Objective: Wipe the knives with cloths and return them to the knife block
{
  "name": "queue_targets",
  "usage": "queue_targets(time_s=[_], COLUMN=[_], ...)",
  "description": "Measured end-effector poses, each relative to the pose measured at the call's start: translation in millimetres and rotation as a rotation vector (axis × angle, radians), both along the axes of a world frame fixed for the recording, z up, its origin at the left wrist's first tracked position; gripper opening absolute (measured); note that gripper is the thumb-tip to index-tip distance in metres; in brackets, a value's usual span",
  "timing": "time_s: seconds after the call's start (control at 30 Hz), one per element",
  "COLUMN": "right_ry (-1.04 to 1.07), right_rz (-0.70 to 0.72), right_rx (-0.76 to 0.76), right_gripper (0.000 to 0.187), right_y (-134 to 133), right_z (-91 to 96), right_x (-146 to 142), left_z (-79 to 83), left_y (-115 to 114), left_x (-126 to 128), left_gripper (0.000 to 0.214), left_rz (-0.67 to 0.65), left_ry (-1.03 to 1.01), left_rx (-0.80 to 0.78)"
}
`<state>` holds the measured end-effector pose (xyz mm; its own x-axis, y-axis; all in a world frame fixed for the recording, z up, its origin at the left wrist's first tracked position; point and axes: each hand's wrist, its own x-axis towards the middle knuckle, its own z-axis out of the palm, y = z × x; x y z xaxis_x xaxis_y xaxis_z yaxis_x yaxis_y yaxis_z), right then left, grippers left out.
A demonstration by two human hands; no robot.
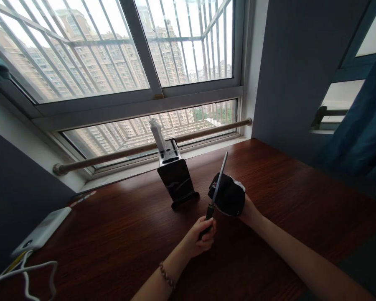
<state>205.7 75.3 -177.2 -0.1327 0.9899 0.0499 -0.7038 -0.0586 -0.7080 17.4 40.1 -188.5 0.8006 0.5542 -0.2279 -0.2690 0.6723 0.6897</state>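
My left hand (200,239) is closed round the black handle of a knife (218,182), whose long blade points up and away from me. My right hand (249,211) is mostly hidden behind a black cloth (228,196) with a white edge, which it holds against the lower part of the blade. Just left of the blade stands a black knife block (177,177) on the dark wooden table (285,192), with a white-handled tool (156,133) sticking out of its top.
A white power bank (44,230) with a white cable (25,271) lies at the table's left edge. A wooden rod (128,150) runs along the window sill behind the block. Blue curtain (363,125) hangs at the right.
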Motion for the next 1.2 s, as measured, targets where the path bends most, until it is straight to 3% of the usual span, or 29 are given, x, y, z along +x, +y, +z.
queue_targets(time_s=[0.17,0.37,0.57,0.73,0.83,1.03,1.2], right_ry=[0.078,-0.08,-0.09,-0.117,-0.112,-0.074,-0.032], right_rz=[0.144,0.287,0.252,0.169,0.075,-0.095,-0.255], right_rx=[0.038,0.034,0.036,0.014,0.001,-0.021,-0.041], right_gripper=[0.036,0.022,0.027,0.029,0.026,0.026,0.026], right_y=[-11,-20,-14,-7,2,18,29], right_z=[15.7,-3.1,-12.3,-12.8,-9.9,-0.9,3.4], right_x=[-1,0,-5,0,11,39,58], left_z=[-0.4,-1.3,2.9,3.5,0.7,2.3,1.1], left_y=[-2,-4,-5,-3,-2,-7,-10], left_x=[4,8,9,12,15,16,13], left_gripper=[0.021,0.024,0.03,0.041,0.044,0.034,0.025], left_rz=[0.024,0.045,-0.018,0.055,0.17,0.342,0.371], left_ry=[0.084,0.135,0.18,0.233,0.435,0.944,1.034], left_rx=[0.048,0.063,0.088,0.126,0.344,1.143,1.249])
